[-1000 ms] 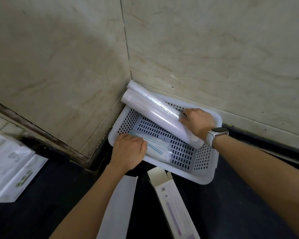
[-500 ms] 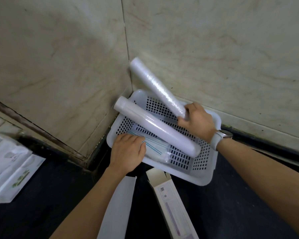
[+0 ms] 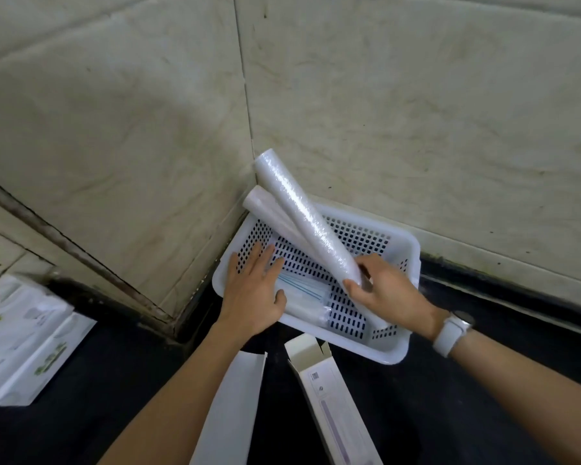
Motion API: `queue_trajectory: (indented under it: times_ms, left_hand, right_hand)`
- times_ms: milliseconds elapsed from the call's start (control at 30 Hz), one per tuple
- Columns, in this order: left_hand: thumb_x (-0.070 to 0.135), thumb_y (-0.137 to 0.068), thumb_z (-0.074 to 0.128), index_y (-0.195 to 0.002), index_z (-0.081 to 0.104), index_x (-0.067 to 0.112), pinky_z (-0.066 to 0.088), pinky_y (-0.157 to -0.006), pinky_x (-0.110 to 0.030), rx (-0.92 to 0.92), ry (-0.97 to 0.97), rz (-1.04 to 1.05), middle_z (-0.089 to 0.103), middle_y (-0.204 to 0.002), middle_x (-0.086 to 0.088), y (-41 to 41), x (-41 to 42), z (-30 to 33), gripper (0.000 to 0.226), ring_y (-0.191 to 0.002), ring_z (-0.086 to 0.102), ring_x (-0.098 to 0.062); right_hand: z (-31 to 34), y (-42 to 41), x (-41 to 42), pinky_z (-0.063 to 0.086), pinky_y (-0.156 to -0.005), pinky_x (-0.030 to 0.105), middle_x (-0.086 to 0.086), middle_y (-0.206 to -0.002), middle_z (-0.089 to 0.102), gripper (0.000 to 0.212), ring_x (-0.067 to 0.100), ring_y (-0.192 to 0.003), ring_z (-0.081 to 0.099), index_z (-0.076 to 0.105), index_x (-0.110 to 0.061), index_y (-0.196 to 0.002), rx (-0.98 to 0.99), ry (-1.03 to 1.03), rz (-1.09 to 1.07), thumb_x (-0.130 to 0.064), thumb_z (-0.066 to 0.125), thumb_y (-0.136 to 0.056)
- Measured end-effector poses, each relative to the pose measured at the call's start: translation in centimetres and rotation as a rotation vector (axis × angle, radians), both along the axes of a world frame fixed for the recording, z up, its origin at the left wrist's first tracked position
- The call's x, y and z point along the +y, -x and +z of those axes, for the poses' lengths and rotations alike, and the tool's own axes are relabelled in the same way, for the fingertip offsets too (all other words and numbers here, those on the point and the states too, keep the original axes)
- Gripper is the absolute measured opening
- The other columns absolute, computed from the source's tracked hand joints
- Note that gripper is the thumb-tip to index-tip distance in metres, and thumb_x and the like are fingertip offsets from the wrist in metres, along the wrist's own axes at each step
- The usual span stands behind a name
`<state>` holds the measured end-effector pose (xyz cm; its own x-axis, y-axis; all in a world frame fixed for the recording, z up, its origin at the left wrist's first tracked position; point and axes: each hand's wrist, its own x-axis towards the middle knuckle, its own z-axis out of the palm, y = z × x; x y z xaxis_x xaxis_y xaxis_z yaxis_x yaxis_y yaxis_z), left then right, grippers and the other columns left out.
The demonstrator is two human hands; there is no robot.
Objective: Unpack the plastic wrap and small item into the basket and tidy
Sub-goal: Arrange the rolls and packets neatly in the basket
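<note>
The shrink-wrapped roll (image 3: 304,219) has been swung back down from half a second ago and is now crossed over the second roll (image 3: 275,218) in the basket (image 3: 401,350). Its near end is pinched by the right hand (image 3: 388,292). The left hand (image 3: 254,292) is laid flat, fingers spread, on the small packet (image 3: 304,290) inside the basket. Unpacking looks done; tidying likely underway.

a white pack with green print (image 3: 24,340) lies left on the dark counter (image 3: 450,414), below marble walls (image 3: 416,112).

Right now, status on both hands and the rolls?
Right hand grips upper roll, tilted over basket. Left hand flat on bag. Second roll lies beneath.
</note>
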<state>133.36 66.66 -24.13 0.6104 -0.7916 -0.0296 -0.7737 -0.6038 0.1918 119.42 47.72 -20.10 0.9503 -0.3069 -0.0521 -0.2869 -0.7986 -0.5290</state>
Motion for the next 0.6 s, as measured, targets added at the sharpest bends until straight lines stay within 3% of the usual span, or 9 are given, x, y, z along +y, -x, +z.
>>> queue_trajectory:
  times_ms: [100, 300, 500, 600]
  left_hand:
    - [0.035, -0.082, 0.032, -0.140, 0.034, 0.016, -0.002, -0.116, -0.049, -0.046, 0.064, 0.097, 0.025, -0.153, -0.009, 0.6, 0.7, -0.4, 0.061, -0.144, 0.013, -0.023]
    - [0.038, -0.081, 0.028, -0.142, 0.028, 0.018, -0.002, -0.116, -0.045, -0.059, 0.085, 0.172, 0.025, -0.153, -0.009, 1.1, 1.1, -0.9, 0.064, -0.143, 0.014, -0.022]
    - [0.039, -0.081, 0.031, -0.141, 0.031, 0.018, 0.001, -0.116, -0.045, -0.071, 0.093, 0.186, 0.026, -0.153, -0.010, 1.1, 1.1, -1.0, 0.064, -0.143, 0.016, -0.022]
    - [0.038, -0.080, 0.033, -0.141, 0.030, 0.017, 0.000, -0.116, -0.045, -0.066, 0.112, 0.194, 0.029, -0.152, -0.010, 1.2, 1.0, -0.9, 0.064, -0.143, 0.018, -0.022]
  right_hand:
    - [-0.8, -0.7, 0.5, 0.048, -0.074, 0.030, 0.007, -0.105, 0.053, 0.039, 0.016, -0.084, 0.048, 0.046, -0.011, -0.114, 0.109, 0.154, 0.045, -0.039, 0.050, -0.087]
    - [-1.8, -2.2, 1.2, 0.050, -0.080, 0.035, 0.010, -0.112, 0.051, 0.034, 0.022, -0.098, 0.049, 0.043, -0.009, -0.114, 0.139, 0.340, 0.024, -0.033, 0.045, -0.090]
    - [-1.4, -3.3, -0.8, 0.051, -0.070, 0.038, 0.015, -0.111, 0.052, 0.029, 0.025, -0.093, 0.050, 0.042, -0.007, -0.110, 0.093, 0.311, -0.125, -0.029, 0.044, -0.091]
    - [-2.4, -2.5, 0.1, 0.047, -0.070, 0.032, 0.013, -0.114, 0.050, 0.033, 0.023, -0.094, 0.050, 0.041, -0.007, -0.114, 0.052, 0.276, -0.061, -0.029, 0.047, -0.090]
